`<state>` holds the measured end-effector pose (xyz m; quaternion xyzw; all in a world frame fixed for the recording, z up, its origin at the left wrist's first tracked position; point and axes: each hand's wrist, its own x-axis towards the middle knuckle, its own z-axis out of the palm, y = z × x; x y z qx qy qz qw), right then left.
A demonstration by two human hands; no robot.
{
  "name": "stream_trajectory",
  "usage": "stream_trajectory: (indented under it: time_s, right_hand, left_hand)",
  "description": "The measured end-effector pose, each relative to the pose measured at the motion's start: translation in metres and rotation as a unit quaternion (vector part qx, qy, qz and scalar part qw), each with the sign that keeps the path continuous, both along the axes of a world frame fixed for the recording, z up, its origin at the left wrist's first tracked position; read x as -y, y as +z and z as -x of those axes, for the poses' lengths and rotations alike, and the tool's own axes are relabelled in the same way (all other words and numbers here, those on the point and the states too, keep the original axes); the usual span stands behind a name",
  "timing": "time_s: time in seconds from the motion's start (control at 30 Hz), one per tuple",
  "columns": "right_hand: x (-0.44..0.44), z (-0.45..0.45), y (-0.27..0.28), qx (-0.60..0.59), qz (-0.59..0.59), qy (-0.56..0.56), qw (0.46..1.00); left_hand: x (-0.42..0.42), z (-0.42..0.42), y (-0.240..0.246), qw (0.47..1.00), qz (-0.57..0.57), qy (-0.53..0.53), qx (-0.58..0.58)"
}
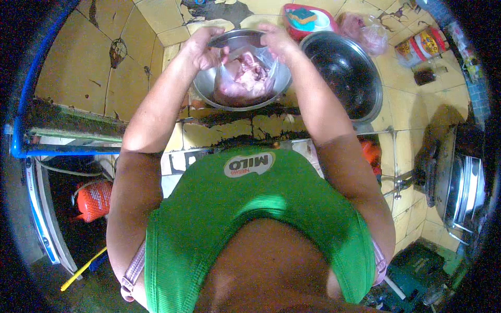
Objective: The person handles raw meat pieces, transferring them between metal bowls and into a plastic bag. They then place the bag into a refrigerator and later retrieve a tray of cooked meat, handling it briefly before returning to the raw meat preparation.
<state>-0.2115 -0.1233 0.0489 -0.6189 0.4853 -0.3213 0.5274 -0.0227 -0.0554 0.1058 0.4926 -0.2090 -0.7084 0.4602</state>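
Note:
A clear plastic bag of raw meat pieces point(250, 78) sits inside a round stainless steel basin point(235, 106) on the tiled counter. My left hand point(207, 49) grips the left side of the bag's opened mouth, above the basin's left rim. On the right side, my right hand point(277, 42) has its fingers closed on the bag's other edge, near the basin's far right rim. Between both hands the bag is spread, and pink meat shows through the opening. Part of the bag's far edge is hard to make out.
Right of the basin stands a large dark bowl with a metal rim point(379, 94). Behind it are a red container with a sponge point(303, 17), another plastic bag with pinkish contents point(364, 33) and a printed packet point(420, 47). A blue pipe point(29, 78) runs along the left.

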Motion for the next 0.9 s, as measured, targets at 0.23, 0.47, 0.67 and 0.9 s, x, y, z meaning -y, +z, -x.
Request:
stream_trajectory:
  time_s: [0.23,0.47,0.67,0.9]
  right_hand:
    - [0.004,-0.038,-0.037,-0.304,0.172,0.160,0.923]
    - [-0.025,-0.056,-0.012,-0.220,0.195,0.202,0.934]
    - [-0.075,-0.059,-0.019,0.141,-0.024,0.072,0.987]
    - [-0.078,-0.023,0.028,0.184,-0.170,0.098,0.963]
  left_hand:
    - [-0.025,-0.018,-0.015,0.998,-0.005,0.022,-0.059]
    - [-0.038,0.000,-0.009,0.990,0.082,0.115,-0.017]
    - [-0.033,0.049,-0.015,0.896,0.231,0.086,0.370]
    - [-0.028,-0.021,0.011,0.724,0.371,-0.076,0.577]
